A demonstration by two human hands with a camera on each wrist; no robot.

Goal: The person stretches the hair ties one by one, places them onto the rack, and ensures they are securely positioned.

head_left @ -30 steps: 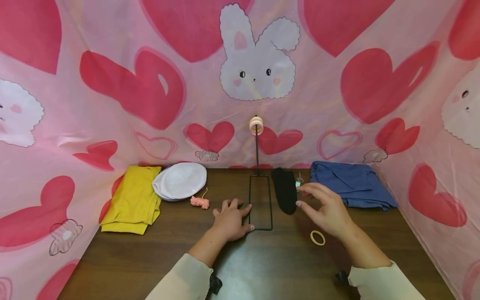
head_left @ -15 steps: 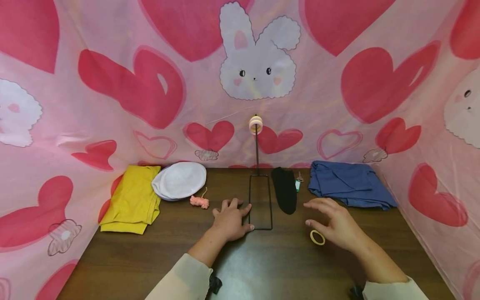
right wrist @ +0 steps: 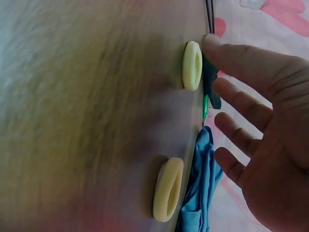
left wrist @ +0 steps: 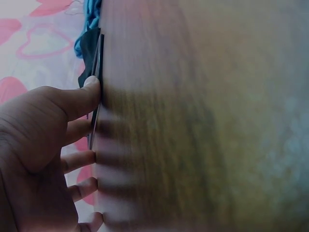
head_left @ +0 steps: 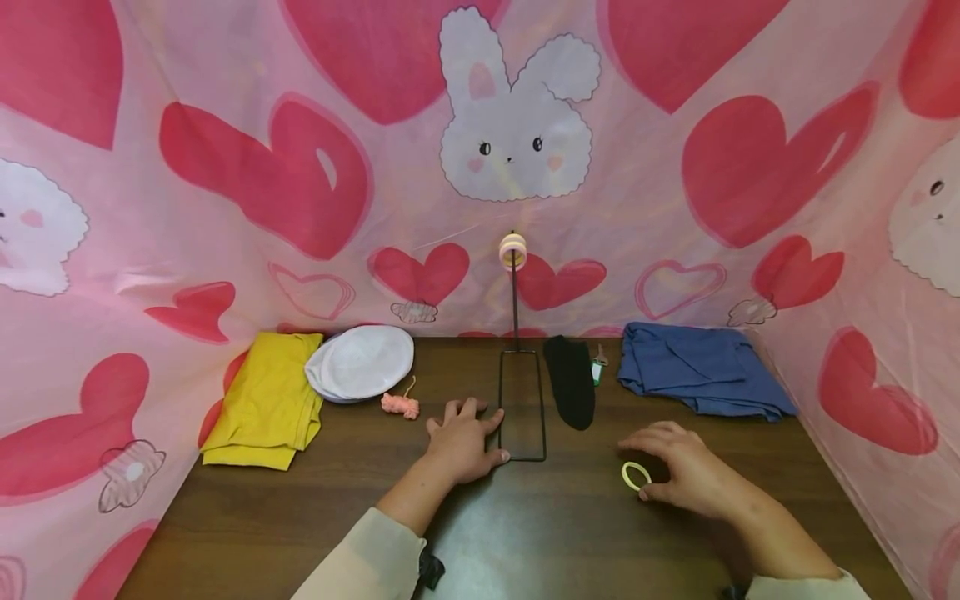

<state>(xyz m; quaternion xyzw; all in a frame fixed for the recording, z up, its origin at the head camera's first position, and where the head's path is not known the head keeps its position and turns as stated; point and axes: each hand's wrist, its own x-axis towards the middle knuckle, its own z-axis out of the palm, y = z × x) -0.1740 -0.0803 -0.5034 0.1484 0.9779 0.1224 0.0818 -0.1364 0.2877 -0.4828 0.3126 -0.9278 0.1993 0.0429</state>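
My left hand (head_left: 463,437) lies flat on the brown table (head_left: 525,533), its thumb (left wrist: 89,92) against the rectangular base of a black wire stand (head_left: 522,404). The stand's upright post carries pale rings (head_left: 513,250) at its top. My right hand (head_left: 686,471) is low over the table with relaxed, spread fingers, holding nothing. A yellow ring (head_left: 636,475) lies flat just left of it, between thumb and forefinger. In the right wrist view the thumb (right wrist: 227,53) reaches that ring (right wrist: 191,65), and a second yellow ring (right wrist: 168,188) lies nearer the little finger.
Along the back edge lie a folded yellow cloth (head_left: 262,396), a white cap (head_left: 360,361), a small pink yarn piece (head_left: 400,404), a black sock (head_left: 570,379), a small green-tagged item (head_left: 597,367) and a folded blue cloth (head_left: 701,367). Pink heart-print fabric (head_left: 225,208) walls the table on three sides.
My right hand has come down and back from beside the black sock to the yellow ring near the front. The left hand has stayed where it was.
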